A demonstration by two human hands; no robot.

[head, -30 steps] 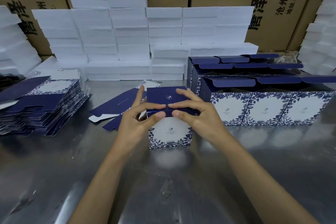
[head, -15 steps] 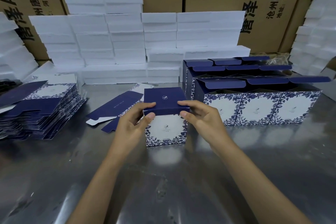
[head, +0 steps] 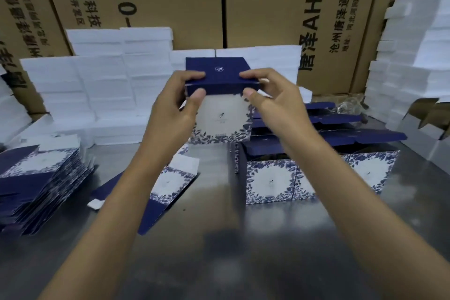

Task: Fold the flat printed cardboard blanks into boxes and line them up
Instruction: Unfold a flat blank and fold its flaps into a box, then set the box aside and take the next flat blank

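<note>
A folded box (head: 220,114), navy on top with a white and blue floral front, is held up in the air above the table. My left hand (head: 175,107) pinches its top left front edge, thumb on the front and fingers on the lid. My right hand (head: 270,100) pinches the top right edge the same way. Rows of folded boxes (head: 316,178) with raised navy flaps stand at the right. A flat blank (head: 168,187) lies on the table below my left forearm. A stack of flat blanks (head: 41,182) sits at the left.
The table is shiny metal (head: 219,251). White foam blocks (head: 109,95) are piled along the back and at the right (head: 414,56). Large brown cartons (head: 267,2) stand behind them. An open carton (head: 428,117) sits at the right edge.
The box stood on the table with both hands at its lid; now both hands have lifted it up and away from me. The view has tilted, bringing the table closer.
</note>
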